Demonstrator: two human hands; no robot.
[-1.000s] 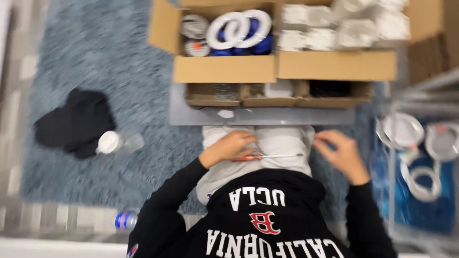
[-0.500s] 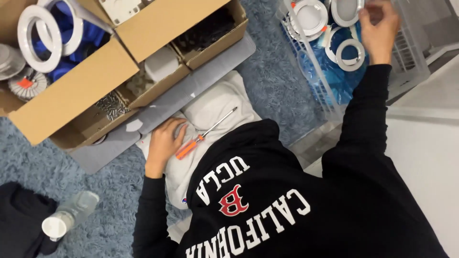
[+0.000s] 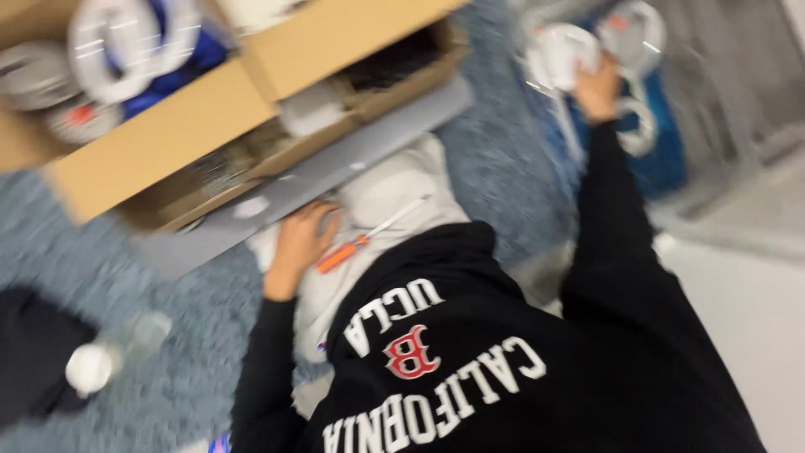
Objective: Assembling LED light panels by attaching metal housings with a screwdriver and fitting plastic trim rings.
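The left hand [image 3: 300, 243] lies on the person's lap, on the light grey trousers [image 3: 394, 189]. Its fingers are loosely curled, not in a fist, and they touch the orange handle of a screwdriver [image 3: 362, 242]. Because of the blur I cannot tell whether the hand really grips the handle or only rests against it. The screwdriver lies slanted across the lap, with its thin metal shaft pointing up and to the right, away from the hand.

Near the camera, the person wears a black sweatshirt [image 3: 470, 369] with white letters and a red emblem on the chest. On the blue-grey carpet [image 3: 168, 377] to the left lies a clear plastic bottle [image 3: 109, 352] with a white cap, just beside a dark cloth [image 3: 33, 352].

Beyond the lap, a flat grey board [image 3: 335, 172] lies under an open brown cardboard box [image 3: 168, 134]. Inside the box are white rings [image 3: 126, 50] and something blue.

Farther away, the right arm is stretched out and the right hand [image 3: 597, 88] reaches a round white fitting [image 3: 563, 52]. The fingers lie against its edge, partly bent; whether they close around it I cannot tell. More white round pieces [image 3: 637, 126] lie near it on a blue surface [image 3: 662, 164].
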